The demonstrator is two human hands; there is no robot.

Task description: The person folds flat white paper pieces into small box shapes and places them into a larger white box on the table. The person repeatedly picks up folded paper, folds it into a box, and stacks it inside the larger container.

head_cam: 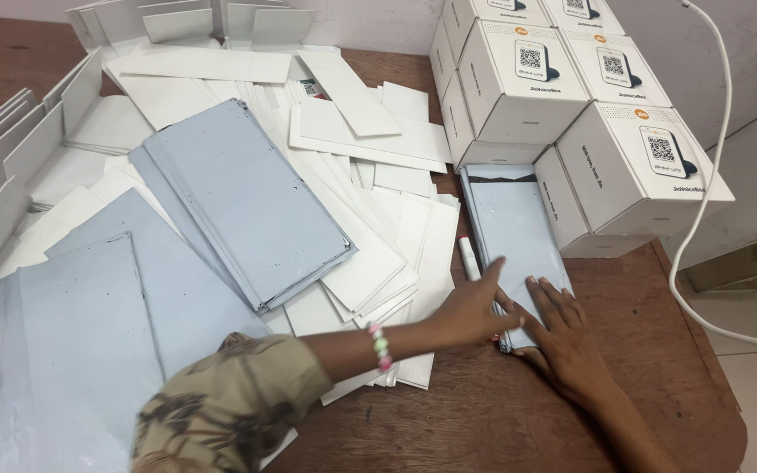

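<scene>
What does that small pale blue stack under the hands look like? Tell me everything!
The small stack is thin pale blue sheets, maybe card, long and narrow, lying flat on the brown table beside the white boxes. A dark strip shows at its far end. Both hands press its near end: left hand, right hand. A white stick lies along its left edge.

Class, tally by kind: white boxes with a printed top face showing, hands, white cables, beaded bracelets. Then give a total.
White boxes, top face showing: 5
Hands, left hand and right hand: 2
White cable: 1
Beaded bracelet: 1
Total: 9
</scene>
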